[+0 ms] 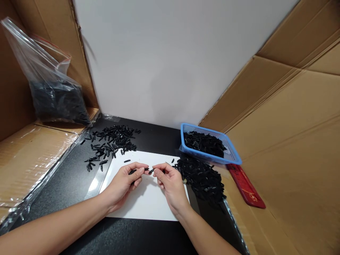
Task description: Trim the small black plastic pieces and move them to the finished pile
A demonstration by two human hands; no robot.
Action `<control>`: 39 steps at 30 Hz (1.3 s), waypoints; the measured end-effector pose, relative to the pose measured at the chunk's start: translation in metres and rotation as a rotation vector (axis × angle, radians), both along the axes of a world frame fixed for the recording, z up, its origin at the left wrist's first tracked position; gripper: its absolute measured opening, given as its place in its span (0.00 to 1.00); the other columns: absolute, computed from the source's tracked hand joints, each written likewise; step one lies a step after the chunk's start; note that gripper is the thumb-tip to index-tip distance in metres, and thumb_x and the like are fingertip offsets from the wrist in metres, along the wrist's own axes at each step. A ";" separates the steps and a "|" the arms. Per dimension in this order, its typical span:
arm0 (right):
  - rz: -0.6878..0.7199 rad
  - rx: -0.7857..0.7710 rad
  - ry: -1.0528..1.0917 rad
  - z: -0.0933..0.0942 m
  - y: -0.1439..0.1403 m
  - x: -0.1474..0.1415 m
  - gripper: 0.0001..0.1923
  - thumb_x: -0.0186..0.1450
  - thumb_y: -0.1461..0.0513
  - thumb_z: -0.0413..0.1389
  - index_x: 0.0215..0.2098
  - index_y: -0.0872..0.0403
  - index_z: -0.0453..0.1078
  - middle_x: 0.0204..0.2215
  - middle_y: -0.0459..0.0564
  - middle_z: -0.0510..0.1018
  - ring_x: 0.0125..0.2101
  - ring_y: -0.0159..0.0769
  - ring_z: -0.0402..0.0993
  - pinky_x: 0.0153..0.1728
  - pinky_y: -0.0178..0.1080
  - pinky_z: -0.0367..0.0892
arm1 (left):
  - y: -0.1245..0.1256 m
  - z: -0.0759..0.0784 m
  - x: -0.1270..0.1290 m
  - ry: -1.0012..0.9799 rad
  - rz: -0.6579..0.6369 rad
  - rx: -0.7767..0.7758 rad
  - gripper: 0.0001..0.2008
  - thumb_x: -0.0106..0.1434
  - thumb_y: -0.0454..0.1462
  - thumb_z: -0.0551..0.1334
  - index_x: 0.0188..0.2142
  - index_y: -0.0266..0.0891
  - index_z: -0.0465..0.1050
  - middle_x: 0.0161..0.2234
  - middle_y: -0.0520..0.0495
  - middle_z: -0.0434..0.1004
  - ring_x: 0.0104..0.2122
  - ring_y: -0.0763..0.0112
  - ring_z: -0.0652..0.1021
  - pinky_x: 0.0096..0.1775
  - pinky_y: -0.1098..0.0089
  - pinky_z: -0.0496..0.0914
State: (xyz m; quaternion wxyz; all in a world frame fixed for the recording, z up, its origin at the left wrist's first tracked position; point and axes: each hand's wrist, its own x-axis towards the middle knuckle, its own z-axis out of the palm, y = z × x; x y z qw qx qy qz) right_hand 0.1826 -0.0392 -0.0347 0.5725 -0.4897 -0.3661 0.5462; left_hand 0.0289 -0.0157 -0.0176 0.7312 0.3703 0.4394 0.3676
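— What's in hand?
— My left hand [124, 182] pinches one small black piece [132, 171] over the white sheet [143, 202]; my right hand [170, 184] pinches another [151, 171].
— Heaps?
— Two loose piles, one blue basket [231, 152], one bag [53, 88].

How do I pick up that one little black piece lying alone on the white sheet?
Pinch the lone black piece across its narrow middle, thumb and finger on its long sides, coming straight down from above. It lies flat on the white sheet, apart from the scattered pile, so nothing crowds it there.
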 end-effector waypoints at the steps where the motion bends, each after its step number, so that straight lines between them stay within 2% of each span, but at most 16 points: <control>1: -0.002 0.002 -0.002 0.000 0.000 0.000 0.09 0.54 0.57 0.63 0.29 0.54 0.75 0.20 0.43 0.69 0.18 0.27 0.56 0.18 0.32 0.50 | -0.001 0.000 0.000 0.004 -0.003 0.000 0.18 0.51 0.47 0.70 0.35 0.36 0.75 0.15 0.60 0.61 0.17 0.81 0.54 0.20 0.76 0.45; 3: -0.006 0.005 -0.006 0.000 -0.001 -0.001 0.09 0.54 0.57 0.63 0.30 0.54 0.75 0.20 0.43 0.69 0.19 0.28 0.56 0.18 0.32 0.51 | -0.001 0.001 0.001 0.014 -0.004 0.002 0.17 0.51 0.47 0.70 0.33 0.37 0.73 0.14 0.61 0.59 0.17 0.81 0.54 0.20 0.76 0.45; 6: -0.003 0.008 -0.031 -0.001 -0.001 -0.002 0.09 0.55 0.57 0.62 0.31 0.54 0.75 0.20 0.42 0.68 0.19 0.28 0.56 0.19 0.33 0.52 | -0.002 0.001 0.002 0.027 0.001 0.011 0.17 0.52 0.48 0.69 0.31 0.37 0.71 0.15 0.61 0.61 0.18 0.80 0.54 0.20 0.76 0.45; 9: -0.004 0.057 -0.154 0.002 0.002 0.005 0.09 0.57 0.56 0.60 0.32 0.53 0.74 0.21 0.43 0.68 0.20 0.30 0.57 0.21 0.34 0.54 | -0.001 0.001 0.002 0.055 0.010 0.006 0.17 0.52 0.48 0.69 0.29 0.37 0.70 0.15 0.61 0.61 0.18 0.80 0.54 0.20 0.76 0.46; 12: -0.013 0.107 -0.527 0.010 0.008 0.032 0.07 0.59 0.57 0.57 0.30 0.53 0.73 0.18 0.41 0.64 0.21 0.32 0.58 0.23 0.35 0.53 | 0.000 0.001 0.001 0.074 0.021 -0.005 0.17 0.52 0.49 0.69 0.27 0.38 0.70 0.14 0.61 0.59 0.17 0.80 0.53 0.21 0.76 0.46; 14: 0.003 0.038 -0.928 0.017 0.012 0.057 0.05 0.59 0.61 0.55 0.27 0.51 0.72 0.15 0.40 0.60 0.19 0.32 0.56 0.23 0.36 0.50 | 0.000 0.002 0.001 0.077 0.027 0.000 0.17 0.51 0.48 0.69 0.26 0.38 0.70 0.15 0.60 0.63 0.18 0.80 0.55 0.21 0.76 0.47; 15: 0.012 -0.036 -1.105 0.020 0.013 0.069 0.05 0.58 0.64 0.55 0.26 0.51 0.72 0.15 0.41 0.62 0.19 0.33 0.57 0.23 0.36 0.49 | -0.001 0.002 0.001 0.079 0.028 0.007 0.17 0.51 0.48 0.69 0.26 0.38 0.70 0.16 0.59 0.65 0.18 0.80 0.55 0.22 0.76 0.48; 17: -0.015 -0.154 -1.321 0.024 0.015 0.086 0.08 0.56 0.68 0.54 0.27 0.51 0.73 0.17 0.44 0.67 0.20 0.34 0.60 0.23 0.36 0.48 | -0.001 0.002 0.001 0.081 0.031 0.023 0.16 0.50 0.47 0.70 0.26 0.37 0.71 0.19 0.57 0.70 0.18 0.80 0.57 0.23 0.76 0.50; 18: -0.032 -0.143 -1.355 0.025 0.015 0.090 0.09 0.56 0.68 0.54 0.28 0.51 0.74 0.18 0.44 0.68 0.21 0.35 0.61 0.23 0.36 0.49 | -0.002 0.002 0.002 0.082 0.032 0.031 0.15 0.50 0.46 0.70 0.26 0.37 0.71 0.21 0.56 0.72 0.19 0.80 0.57 0.23 0.75 0.50; 20: -0.049 -0.012 -1.281 0.025 0.015 0.087 0.08 0.60 0.65 0.53 0.31 0.52 0.75 0.18 0.44 0.67 0.21 0.34 0.61 0.24 0.36 0.51 | -0.002 0.001 0.002 0.087 0.031 0.048 0.15 0.50 0.46 0.70 0.26 0.37 0.72 0.23 0.54 0.75 0.19 0.80 0.58 0.24 0.75 0.52; 23: 0.031 0.180 -0.950 0.020 0.010 0.060 0.13 0.64 0.56 0.52 0.32 0.54 0.75 0.17 0.42 0.63 0.20 0.32 0.58 0.23 0.35 0.53 | -0.002 0.001 0.003 0.097 0.031 0.072 0.15 0.50 0.46 0.70 0.26 0.38 0.72 0.22 0.54 0.73 0.19 0.78 0.58 0.24 0.74 0.52; 26: 0.172 0.186 -0.649 0.014 0.004 0.028 0.13 0.62 0.54 0.55 0.31 0.54 0.76 0.18 0.42 0.65 0.20 0.32 0.59 0.22 0.35 0.54 | -0.002 0.001 0.002 0.109 0.017 0.093 0.14 0.51 0.46 0.69 0.26 0.38 0.72 0.16 0.58 0.64 0.19 0.77 0.57 0.24 0.74 0.51; 30: 0.102 0.155 -0.394 0.008 -0.002 0.005 0.09 0.60 0.57 0.58 0.29 0.54 0.75 0.19 0.43 0.70 0.22 0.33 0.63 0.25 0.35 0.60 | -0.003 0.002 0.000 0.123 -0.015 0.115 0.15 0.51 0.48 0.69 0.25 0.38 0.73 0.14 0.60 0.57 0.19 0.77 0.55 0.25 0.74 0.50; 35: 0.045 0.155 -0.391 0.009 -0.004 0.005 0.09 0.61 0.58 0.58 0.26 0.54 0.73 0.19 0.43 0.70 0.22 0.33 0.63 0.25 0.35 0.59 | -0.006 0.000 0.002 0.124 -0.068 0.102 0.16 0.53 0.48 0.68 0.26 0.38 0.73 0.14 0.60 0.59 0.19 0.77 0.55 0.25 0.74 0.50; 39: 0.017 0.275 -0.607 0.011 -0.007 0.007 0.06 0.62 0.61 0.57 0.28 0.53 0.73 0.22 0.45 0.72 0.22 0.32 0.62 0.23 0.35 0.57 | -0.007 -0.003 0.002 0.128 -0.057 0.111 0.16 0.54 0.49 0.67 0.27 0.38 0.72 0.14 0.60 0.58 0.18 0.77 0.54 0.24 0.74 0.49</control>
